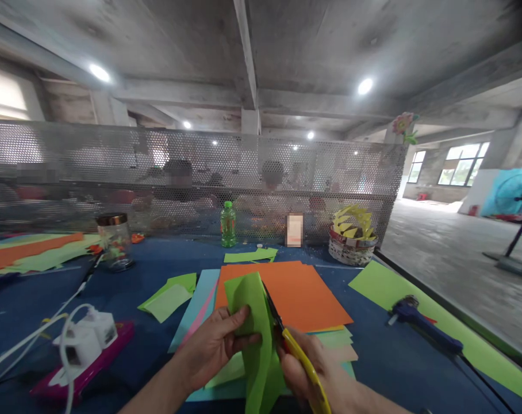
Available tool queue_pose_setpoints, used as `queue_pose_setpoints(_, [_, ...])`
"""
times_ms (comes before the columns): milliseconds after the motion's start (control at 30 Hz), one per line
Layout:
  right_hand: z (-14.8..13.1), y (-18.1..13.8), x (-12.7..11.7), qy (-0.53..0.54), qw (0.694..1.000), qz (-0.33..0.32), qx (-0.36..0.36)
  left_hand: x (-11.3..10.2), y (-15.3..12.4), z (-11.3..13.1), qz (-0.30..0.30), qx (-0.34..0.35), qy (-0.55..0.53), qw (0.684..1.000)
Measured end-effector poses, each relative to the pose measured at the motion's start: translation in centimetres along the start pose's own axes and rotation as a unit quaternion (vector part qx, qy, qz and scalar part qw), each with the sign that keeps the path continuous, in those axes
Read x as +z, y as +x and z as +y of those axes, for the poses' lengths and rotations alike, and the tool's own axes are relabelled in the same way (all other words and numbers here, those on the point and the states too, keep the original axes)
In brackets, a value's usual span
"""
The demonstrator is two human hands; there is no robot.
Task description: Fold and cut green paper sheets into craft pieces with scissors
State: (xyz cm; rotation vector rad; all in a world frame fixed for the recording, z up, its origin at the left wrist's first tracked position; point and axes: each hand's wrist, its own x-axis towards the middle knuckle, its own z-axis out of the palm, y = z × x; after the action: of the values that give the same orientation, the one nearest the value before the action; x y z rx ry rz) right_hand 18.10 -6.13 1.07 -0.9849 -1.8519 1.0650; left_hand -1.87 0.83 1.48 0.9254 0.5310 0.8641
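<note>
Between the thumb and fingers of my left hand (218,343) is a folded sheet of green paper (254,322), held upright. My right hand (310,365) grips a pair of scissors (302,353) with yellow handles. The dark blades lie along the right edge of the green paper; whether they are parted I cannot tell. Beneath both hands is a stack of coloured sheets, with an orange sheet (295,296) on top and blue, pink and pale green ones showing at its sides. Green paper pieces (170,296) lie left of the stack, and another green scrap (248,255) lies behind it.
A power strip (118,345) with white plugs sits at left, near a glass jar (115,244). Behind are a green bottle (228,227) and a basket (351,247). A glue gun (425,328) lies at right on a green sheet (480,359). A perforated screen (192,172) borders the table.
</note>
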Motion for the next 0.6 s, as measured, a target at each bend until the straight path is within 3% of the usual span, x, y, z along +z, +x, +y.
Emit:
queue_pose_setpoints(100, [-0.4,0.1,-0.4,0.002,1.000,-0.006,-0.026,0.1,0.0,0.0,-0.001,-0.001,0.006,1.000])
queue_pose_setpoints(467, [0.2,0.1,0.6,0.110,0.991,0.033,0.063,0.1,-0.1,-0.2,-0.011,-0.004,-0.003,1.000])
queue_pose_setpoints(600, [1.2,0.4,0.7,0.133,0.989,0.034,0.056,0.1,-0.1,-0.2,-0.012,-0.005,-0.004,1.000])
